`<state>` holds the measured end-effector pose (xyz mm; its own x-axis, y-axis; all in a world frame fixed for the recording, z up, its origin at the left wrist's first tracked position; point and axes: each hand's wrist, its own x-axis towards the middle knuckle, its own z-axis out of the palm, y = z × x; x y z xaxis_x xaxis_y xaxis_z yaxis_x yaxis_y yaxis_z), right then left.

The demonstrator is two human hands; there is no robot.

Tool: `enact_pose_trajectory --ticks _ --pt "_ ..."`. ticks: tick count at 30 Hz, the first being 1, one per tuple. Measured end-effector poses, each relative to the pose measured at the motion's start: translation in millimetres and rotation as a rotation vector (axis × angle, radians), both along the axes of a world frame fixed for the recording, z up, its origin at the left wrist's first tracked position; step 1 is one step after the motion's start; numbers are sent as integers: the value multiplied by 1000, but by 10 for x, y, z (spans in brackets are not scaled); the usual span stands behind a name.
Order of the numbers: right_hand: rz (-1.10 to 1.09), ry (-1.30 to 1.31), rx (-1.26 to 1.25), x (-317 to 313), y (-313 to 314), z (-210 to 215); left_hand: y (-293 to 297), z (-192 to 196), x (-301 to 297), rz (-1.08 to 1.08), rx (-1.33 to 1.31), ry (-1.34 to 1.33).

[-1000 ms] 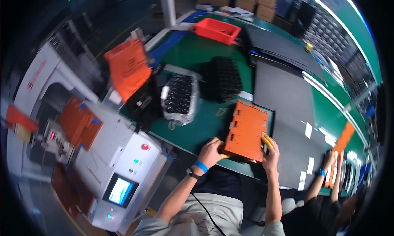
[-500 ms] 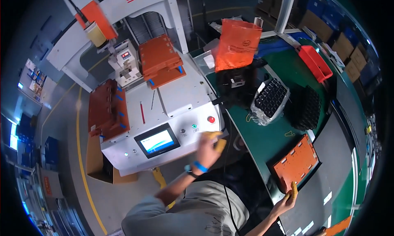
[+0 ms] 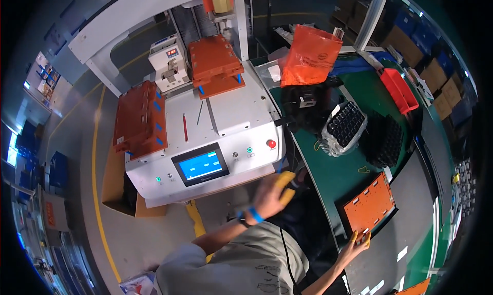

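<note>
My left hand (image 3: 273,196) is off the front of the white machine, below its control panel. Yellow covers sit on the fingers, which stand apart with nothing between them. A blue band (image 3: 254,214) circles that wrist. On the bench at right lies a flat orange plate (image 3: 367,205) with small slots along its edges, tilted on a dark base. My right hand (image 3: 352,250) reaches up to its near edge. The yellow-covered fingertips are spread slightly at that edge; the plate stays on its base.
The white machine (image 3: 241,136) carries a lit touch screen (image 3: 201,164), a red knob (image 3: 271,143) and two brown-orange fixtures (image 3: 141,118) (image 3: 215,61). On the green bench are an orange bag (image 3: 310,56), wrapped black trays (image 3: 345,125), a dark tray stack (image 3: 386,141) and a red bin (image 3: 399,91).
My left hand has drawn back from the panel toward my body. The machine's orange head has shifted right and the screen display has changed. My right fingers have spread at the plate's edge.
</note>
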<state>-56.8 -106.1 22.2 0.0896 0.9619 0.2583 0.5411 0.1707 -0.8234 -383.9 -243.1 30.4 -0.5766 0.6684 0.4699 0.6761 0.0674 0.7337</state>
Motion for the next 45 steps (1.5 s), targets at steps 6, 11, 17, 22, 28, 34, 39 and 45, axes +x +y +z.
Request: enact_pose_trajectory --ticks 6,11,17,22,28,34,39,45 --pt "-129 35 -15 266 190 -391 1106 157 710 -529 -75 159" --pt "-99 458 -82 377 170 -571 1521 -329 1110 -564 -137 124" --pt "-150 345 64 426 -11 -627 1797 -264 1006 -644 -179 55" --pt "-56 607 -273 223 -393 -226 1728 -71 920 -689 -158 -119" --pt "375 1423 -380 -311 -379 403 1589 350 888 -744 -242 -320" --pt "342 1385 -391 35 318 51 1192 324 760 -758 -134 -254" --pt "419 1272 -292 -18 44 577 -255 919 -788 3 134 -481" --pt "709 1313 -304 -384 148 1190 -2551 -309 -2137 1068 643 -444"
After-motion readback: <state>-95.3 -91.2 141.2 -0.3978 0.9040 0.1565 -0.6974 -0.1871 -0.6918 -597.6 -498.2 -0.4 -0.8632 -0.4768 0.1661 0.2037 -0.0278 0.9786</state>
